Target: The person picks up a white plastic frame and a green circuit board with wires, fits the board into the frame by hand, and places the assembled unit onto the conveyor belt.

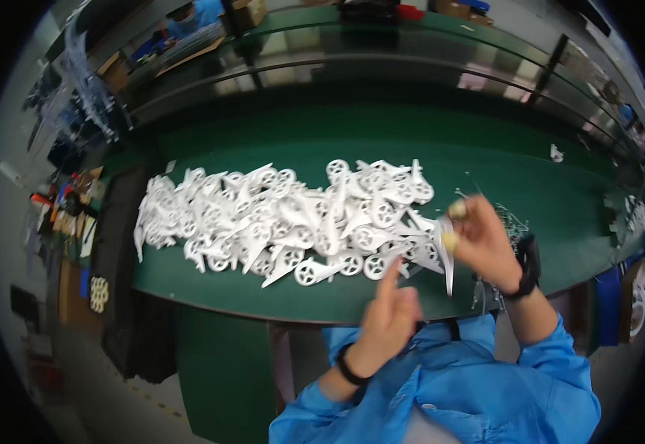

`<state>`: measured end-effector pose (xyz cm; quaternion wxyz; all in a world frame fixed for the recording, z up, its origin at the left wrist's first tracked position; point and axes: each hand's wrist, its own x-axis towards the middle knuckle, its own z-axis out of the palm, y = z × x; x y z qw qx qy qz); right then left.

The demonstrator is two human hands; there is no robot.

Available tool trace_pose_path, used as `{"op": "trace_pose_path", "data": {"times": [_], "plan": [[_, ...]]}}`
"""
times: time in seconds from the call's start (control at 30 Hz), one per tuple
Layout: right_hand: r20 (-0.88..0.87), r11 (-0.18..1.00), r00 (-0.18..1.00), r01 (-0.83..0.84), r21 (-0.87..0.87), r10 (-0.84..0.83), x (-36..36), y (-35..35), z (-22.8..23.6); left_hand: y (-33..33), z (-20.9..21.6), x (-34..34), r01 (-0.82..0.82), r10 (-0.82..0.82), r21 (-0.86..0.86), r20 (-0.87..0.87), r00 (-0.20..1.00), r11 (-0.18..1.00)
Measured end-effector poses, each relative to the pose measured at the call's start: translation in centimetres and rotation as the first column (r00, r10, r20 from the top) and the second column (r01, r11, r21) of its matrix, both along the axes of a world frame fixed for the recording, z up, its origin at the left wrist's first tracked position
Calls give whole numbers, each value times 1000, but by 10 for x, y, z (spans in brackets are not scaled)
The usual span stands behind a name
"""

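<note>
A long green work table (278, 296) stands on grey floor (100, 403), glossy shelves (411, 52) behind it.

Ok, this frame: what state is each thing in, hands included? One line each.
Left hand: raised above the table edge, forefinger pointing up, holding nothing visible.
Right hand: closed on a white plastic piece that hangs point down.
White plastic parts: loose, heaped in a long pile.
Green table: bears the pile.
Small white scrap: lying alone, far right.
</note>
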<state>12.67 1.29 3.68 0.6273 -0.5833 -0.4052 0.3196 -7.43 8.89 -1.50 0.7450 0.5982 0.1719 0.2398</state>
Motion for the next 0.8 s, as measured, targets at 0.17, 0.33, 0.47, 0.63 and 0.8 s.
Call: {"op": "trace_pose_path", "data": {"times": [0.17, 0.33, 0.47, 0.63, 0.8], "plan": [[285, 930, 899, 363, -57, -334, 87, 55, 28, 67, -7, -44, -307, 549, 576, -306, 778, 757], [260, 866, 857, 486, -119, -445, 98, -1, -5, 90, -12, -50, -158, 555, 659, -451, 699, 735], [561, 733, 745, 598, -324, -360, 85, -47, -22, 92, -2, -45, 69, 512, 702, -580, 634, 709], [775, 674, 592, 667, -318, -220, 100, -86, -29, 82, 2, -48, 98, 472, 675, -606, 640, 732], [610, 756, 741, 562, -335, -281, 78, -115, -24, 73, -10, -51, 102, 558, 805, -490, 669, 585]]}}
